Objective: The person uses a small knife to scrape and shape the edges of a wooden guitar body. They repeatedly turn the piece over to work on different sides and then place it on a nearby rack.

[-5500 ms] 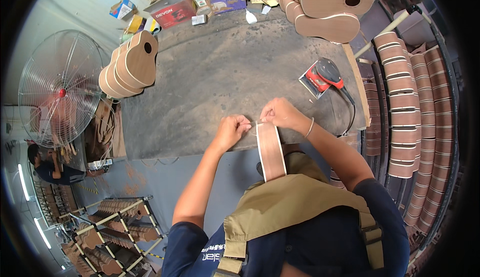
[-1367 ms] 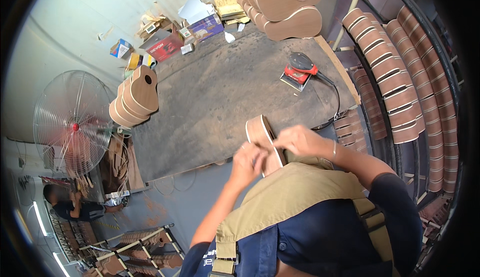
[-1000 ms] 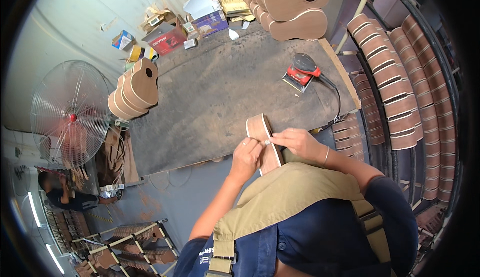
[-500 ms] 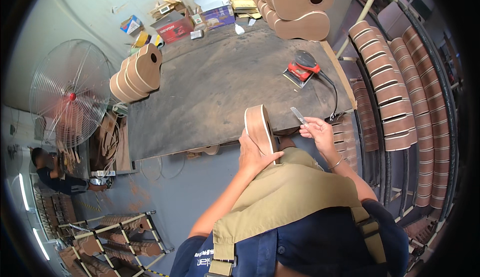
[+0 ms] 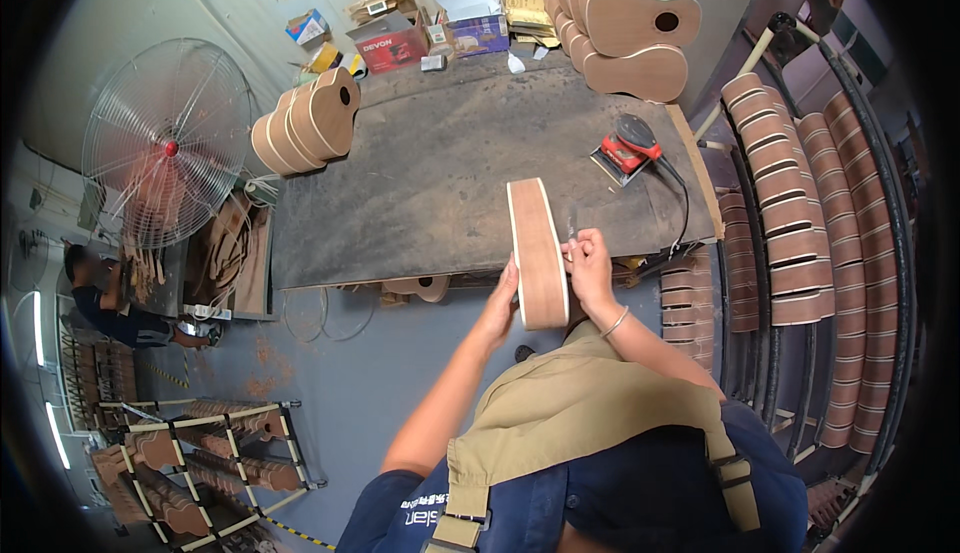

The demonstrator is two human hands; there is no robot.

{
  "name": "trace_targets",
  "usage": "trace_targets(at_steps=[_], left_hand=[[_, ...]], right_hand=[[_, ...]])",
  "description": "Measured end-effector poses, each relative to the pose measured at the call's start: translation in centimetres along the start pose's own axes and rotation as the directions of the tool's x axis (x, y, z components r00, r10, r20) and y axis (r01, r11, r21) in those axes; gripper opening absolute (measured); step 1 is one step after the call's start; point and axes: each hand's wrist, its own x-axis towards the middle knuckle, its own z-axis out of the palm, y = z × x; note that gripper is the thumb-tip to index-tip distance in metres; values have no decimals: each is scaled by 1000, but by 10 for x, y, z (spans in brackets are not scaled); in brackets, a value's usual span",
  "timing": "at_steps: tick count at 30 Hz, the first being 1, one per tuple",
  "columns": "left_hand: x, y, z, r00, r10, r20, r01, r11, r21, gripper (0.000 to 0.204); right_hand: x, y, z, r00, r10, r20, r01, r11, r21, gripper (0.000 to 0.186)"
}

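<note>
The counter (image 5: 430, 168) leaves room between the left guitar stack (image 5: 308, 123) and the sander (image 5: 632, 146); the held guitar (image 5: 537, 253) blocks mid-front.

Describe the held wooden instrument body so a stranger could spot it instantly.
Start at the dark workbench. At its near edge, the person's left hand holds a wooden body, its brown side framed by pale borders. Unlike the stacked bodies farther back, it's held by hand.

Workshop with sander (image 5: 630, 146), stacked guitar bodies (image 5: 628, 21)
</note>
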Motion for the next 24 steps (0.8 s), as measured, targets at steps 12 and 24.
trace_targets(at_steps=[12,24], left_hand=[[4,-75,2,984,148,95,-174,895,411,104],[120,49,-36,826,530,-192,-264,664,699,69]], right_hand=[[-35,15,-45,997,56,47,-53,996,-66,6],[126,-82,11,871,-163,463,421,734,-533,7]])
